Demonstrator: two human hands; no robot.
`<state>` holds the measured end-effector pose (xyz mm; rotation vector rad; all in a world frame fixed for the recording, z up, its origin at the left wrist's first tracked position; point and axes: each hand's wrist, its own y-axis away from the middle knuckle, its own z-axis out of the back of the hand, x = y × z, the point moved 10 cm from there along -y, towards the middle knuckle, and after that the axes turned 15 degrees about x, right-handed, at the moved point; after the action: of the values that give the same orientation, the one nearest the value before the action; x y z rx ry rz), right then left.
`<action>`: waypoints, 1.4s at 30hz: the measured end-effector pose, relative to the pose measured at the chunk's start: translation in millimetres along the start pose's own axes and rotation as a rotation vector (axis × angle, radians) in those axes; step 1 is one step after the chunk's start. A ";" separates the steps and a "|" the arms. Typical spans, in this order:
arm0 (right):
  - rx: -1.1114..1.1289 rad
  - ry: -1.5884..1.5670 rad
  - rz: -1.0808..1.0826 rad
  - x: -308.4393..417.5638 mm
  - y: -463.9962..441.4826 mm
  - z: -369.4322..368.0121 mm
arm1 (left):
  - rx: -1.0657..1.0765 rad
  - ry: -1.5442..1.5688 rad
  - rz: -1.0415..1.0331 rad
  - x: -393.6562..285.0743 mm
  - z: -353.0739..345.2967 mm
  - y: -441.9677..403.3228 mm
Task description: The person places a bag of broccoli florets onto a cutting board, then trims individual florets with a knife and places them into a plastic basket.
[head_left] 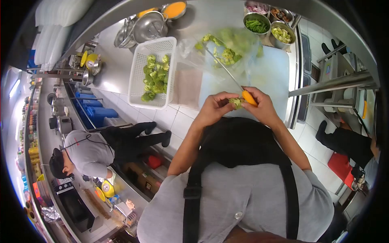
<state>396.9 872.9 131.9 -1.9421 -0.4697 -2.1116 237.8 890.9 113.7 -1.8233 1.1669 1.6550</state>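
Note:
Between the fingertips of my left hand [214,108] is a small green broccoli piece [236,103]. My right hand [259,105] grips the orange handle of a knife [249,98], whose long blade points up and left over the cutting board [271,81]; its fingertips are close beside the piece. Beyond my hands, a clear plastic bag [243,38] with broccoli lies on the white board. More florets [156,79] sit in a white perforated basket [133,77] on the left, with a pinkish cloth [186,87] between basket and board.
Steel bowls [150,27] stand behind the basket, one holding something orange. At the back right, metal containers [282,34] hold cut vegetables. A person in a grey shirt [90,152] stands at a counter on the left; another person [348,143] is partly visible at right.

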 end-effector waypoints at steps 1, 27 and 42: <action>-0.007 -0.035 -0.013 -0.7 -0.7 -1.4 | -0.001 0.013 -0.039 -3.1 -2.5 0.1; 0.056 -0.026 0.002 5.2 -15.1 -2.0 | -0.150 0.142 -0.190 -1.0 9.9 1.9; 0.015 0.135 0.053 26.3 -31.3 2.2 | -0.375 0.120 -0.219 1.5 49.6 22.8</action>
<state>384.6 903.7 155.8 -1.7696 -0.4020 -2.1813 189.6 915.7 107.1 -2.2145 0.6994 1.7413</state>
